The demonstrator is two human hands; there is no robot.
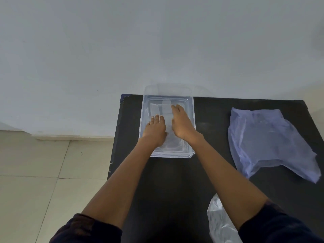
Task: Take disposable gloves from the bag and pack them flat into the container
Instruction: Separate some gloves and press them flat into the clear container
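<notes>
A clear plastic container stands on the black table near its far left corner. Clear disposable gloves lie flat inside it. My left hand presses palm down on the gloves in the container's left half, fingers stretched out. My right hand lies flat beside it, reaching further toward the far wall of the container. Neither hand grips anything. A bluish plastic bag lies crumpled on the table to the right, apart from both hands.
A white crinkled plastic piece lies at the table's near edge under my right forearm. The table's far edge meets a pale wall. Tiled floor lies to the left of the table.
</notes>
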